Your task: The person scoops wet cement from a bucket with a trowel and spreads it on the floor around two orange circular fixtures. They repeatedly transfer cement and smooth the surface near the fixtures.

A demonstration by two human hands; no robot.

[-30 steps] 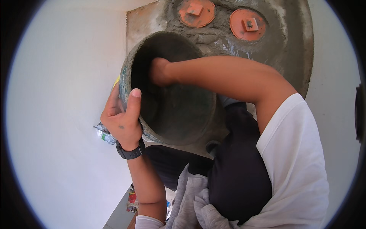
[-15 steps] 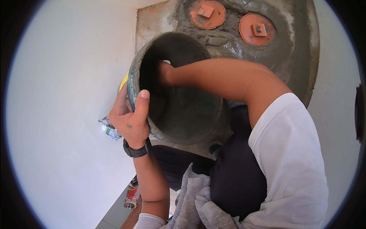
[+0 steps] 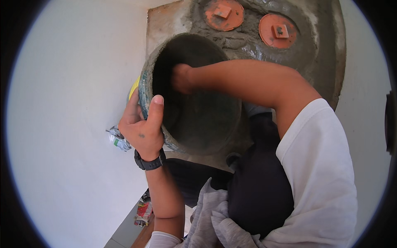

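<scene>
A dark, mortar-crusted bucket (image 3: 206, 124) is tilted with its mouth facing me. My left hand (image 3: 142, 124) grips its left rim, thumb over the edge and fingers round the outside. Deep in the bucket's mouth is my right hand (image 3: 182, 78), curled and blurred by motion. What it holds is lost in the shadow, and the bucket's bottom is too dark to make out.
Beyond the bucket, two round orange covers (image 3: 224, 15) with square knobs sit in wet grey mortar (image 3: 308, 68). A white wall (image 3: 74, 103) rises at the left, with a crumpled plastic bag (image 3: 118, 138) beside it. A red packet (image 3: 143, 213) lies at lower left.
My right hand has shifted slightly inside the bucket, and the small white thing beside it no longer shows. My right elbow has moved a little to the right. The left hand keeps its hold.
</scene>
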